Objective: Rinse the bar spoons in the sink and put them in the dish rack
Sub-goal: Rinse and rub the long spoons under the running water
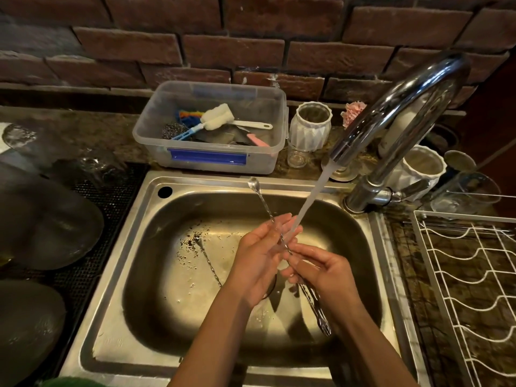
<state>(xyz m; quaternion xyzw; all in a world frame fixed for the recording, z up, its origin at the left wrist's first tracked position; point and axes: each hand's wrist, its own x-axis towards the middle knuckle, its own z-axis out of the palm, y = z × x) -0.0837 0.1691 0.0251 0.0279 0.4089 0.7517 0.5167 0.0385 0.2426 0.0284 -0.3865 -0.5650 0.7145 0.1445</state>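
Steel spoon (pixel 261 202) slants across mid-frame under the tap's stream (pixel 307 202): your left hand (pixel 258 254) cradles it on nearly straight fingers, your right hand (pixel 321 270) pinches its shaft. Second spoon (pixel 208 261) lies in the sink (pixel 145 219).

Two bare hands hold a long twisted bar spoon (pixel 264 203) over a steel sink (pixel 134 241), under running water from a chrome faucet (pixel 396 107). The left hand (pixel 262 255) cradles the stem with fingers extended; the right hand (pixel 321 270) pinches it just below. The bowl end points up and away from the grip, the forked end down towards the viewer. A second bar spoon (pixel 208 261) lies in the basin left of the hands. A white wire dish rack (pixel 460 275) sits to their right.
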